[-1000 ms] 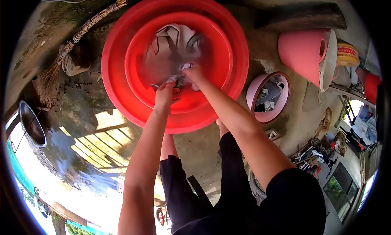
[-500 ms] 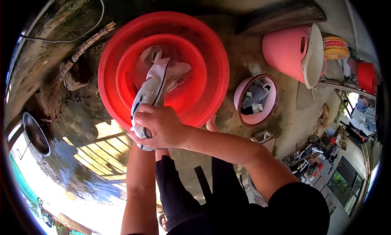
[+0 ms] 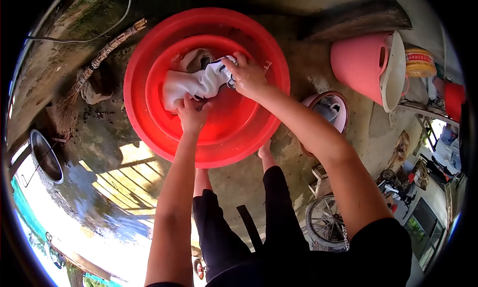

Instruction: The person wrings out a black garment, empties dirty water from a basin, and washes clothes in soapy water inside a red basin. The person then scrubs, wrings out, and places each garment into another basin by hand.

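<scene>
A wet white garment with dark trim [image 3: 191,85] lies stretched and bunched across the inside of the large red basin [image 3: 134,85]. My right hand [image 3: 247,79] grips its trimmed end at the right. Lower and to the left, my left hand [image 3: 191,115] has its fingers closed on the near edge of the cloth, thumb apart to the right. Behind the garment, a greyish-beige piece of cloth [image 3: 195,59] is bunched against the basin's inner wall. How much water the basin holds is hard to make out.
Right of the basin stands a pink-and-brown tub [image 3: 343,105] with clothes, partly behind my right arm. A pink bucket [image 3: 356,60] lies tilted farther back. To the left are a twig broom [image 3: 99,63] and a metal pan [image 3: 46,155]. A wheel [image 3: 323,222] stands near my leg.
The garment, held up in a bunch near the basin's front rim, is now lowered and spread inside it. My hands have moved forward and apart. The view has shifted slightly.
</scene>
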A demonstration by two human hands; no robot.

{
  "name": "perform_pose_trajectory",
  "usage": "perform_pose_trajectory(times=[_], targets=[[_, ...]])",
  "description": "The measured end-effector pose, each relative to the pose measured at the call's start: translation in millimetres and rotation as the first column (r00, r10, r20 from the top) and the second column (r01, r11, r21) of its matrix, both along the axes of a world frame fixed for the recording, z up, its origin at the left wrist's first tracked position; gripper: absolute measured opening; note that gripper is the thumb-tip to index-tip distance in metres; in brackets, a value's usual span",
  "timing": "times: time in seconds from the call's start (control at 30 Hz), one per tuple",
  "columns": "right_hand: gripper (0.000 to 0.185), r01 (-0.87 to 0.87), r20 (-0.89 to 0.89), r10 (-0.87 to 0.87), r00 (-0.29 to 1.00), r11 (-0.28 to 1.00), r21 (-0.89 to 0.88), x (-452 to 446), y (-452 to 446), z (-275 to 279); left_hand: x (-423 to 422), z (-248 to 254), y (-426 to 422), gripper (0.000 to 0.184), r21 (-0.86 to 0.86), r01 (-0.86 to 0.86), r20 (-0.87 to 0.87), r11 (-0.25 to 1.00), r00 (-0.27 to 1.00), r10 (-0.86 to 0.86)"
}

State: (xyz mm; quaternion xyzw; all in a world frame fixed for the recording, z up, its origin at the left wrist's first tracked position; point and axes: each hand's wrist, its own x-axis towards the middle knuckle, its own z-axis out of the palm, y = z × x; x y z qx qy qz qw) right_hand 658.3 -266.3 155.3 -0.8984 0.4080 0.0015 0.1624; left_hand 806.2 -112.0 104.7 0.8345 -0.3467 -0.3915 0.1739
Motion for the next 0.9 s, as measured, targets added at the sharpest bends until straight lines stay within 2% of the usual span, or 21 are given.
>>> perform_pose_trajectory(times=[0.03,0.07,0.1,0.13,0.2,0.23,0.27,0.33,0.37,0.4,0.43,0.47,0.5,0.53,0.57,0.6,0.67,0.7,0.8,0.83,0.9], targets=[[0.059,-0.036,-0.144,0.058,0.988,0.988,0.152,4,10,-3,-1,-22,-3,0.083,0.06,0.092,0.064,0.994,0.993,-0.096],[0.066,0.012,-0.295,0.068,0.953,0.965,0.262,9,19,-10,-1,-29,-12,0.083,0.126,0.18,0.121,0.976,0.973,-0.195],[0.066,0.096,-0.291,-0.018,0.956,0.962,0.256,10,26,-28,-2,-35,-17,0.082,0.237,0.246,0.189,0.94,0.937,-0.293],[0.067,0.179,-0.285,-0.104,0.953,0.951,0.251,12,33,-47,1,-58,-15,0.082,0.241,0.244,0.184,0.939,0.939,-0.291],[0.065,0.236,-0.308,-0.143,0.94,0.928,0.29,25,41,-69,19,-111,-8,0.075,0.06,0.393,0.21,0.918,0.894,-0.396],[0.064,0.297,-0.332,-0.188,0.924,0.901,0.317,32,44,-80,30,-119,-22,0.058,0.131,0.439,0.041,0.889,0.893,-0.447],[0.061,0.355,-0.361,-0.227,0.905,0.87,0.343,35,46,-99,37,-122,-31,0.058,0.138,0.441,0.039,0.887,0.892,-0.45],[0.056,0.484,-0.288,-0.391,0.874,0.743,0.461,42,48,-169,50,-115,-40,0.038,0.058,0.519,-0.393,0.853,0.797,-0.459],[0.053,0.513,-0.207,-0.488,0.848,0.657,0.552,40,51,-197,51,-98,-43,0.038,0.061,0.517,-0.393,0.854,0.799,-0.456],[0.05,0.51,-0.16,-0.538,0.828,0.602,0.614,36,54,-210,49,-74,-48,0.034,0.104,0.331,-0.425,0.938,0.867,-0.259],[0.046,0.512,-0.221,-0.48,0.849,0.646,0.566,34,51,-184,47,-52,-53,0.032,0.152,0.136,-0.446,0.979,0.893,-0.055],[0.043,0.506,-0.283,-0.42,0.862,0.689,0.518,33,48,-155,54,-87,-36,0.036,0.114,-0.078,-0.633,0.99,0.763,0.133],[0.032,0.346,0.014,-0.433,0.901,0.74,0.577,27,55,-123,61,-123,-18,0.04,0.13,-0.289,-0.787,0.949,0.552,0.276],[0.021,0.177,0.307,-0.416,0.856,0.794,0.581,25,62,-90,60,-114,-21,0.04,0.127,-0.289,-0.79,0.949,0.549,0.273],[0.016,0.145,0.418,-0.376,0.827,0.861,0.488,31,69,-58,59,-98,-24,0.043,0.32,-0.329,-0.843,0.888,0.329,0.426],[0.013,0.119,0.523,-0.32,0.79,0.917,0.38,39,74,-27,52,-75,-32,0.045,0.269,-0.386,-0.902,0.882,0.22,0.371],[0.016,-0.003,0.618,-0.258,0.743,0.922,0.388,50,82,32,43,-34,-46,0.046,0.231,-0.466,-0.962,0.854,0.02,0.271],[0.016,-0.014,0.611,-0.23,0.757,0.93,0.367,56,89,55,41,-20,-48,0.046,0.234,-0.484,-0.966,0.843,-0.017,0.258],[0.018,-0.011,0.603,-0.138,0.786,0.972,0.237,75,115,78,40,12,-25,0.046,0.219,-0.567,-0.967,0.794,-0.016,0.255],[0.017,-0.027,0.607,-0.089,0.79,0.984,0.178,80,120,77,41,16,-13,0.045,0.202,-0.601,-0.965,0.773,0.01,0.26],[0.016,-0.009,0.616,-0.103,0.781,0.984,0.175,83,118,63,43,11,2,0.045,0.173,-0.654,-0.95,0.736,0.087,0.301]])
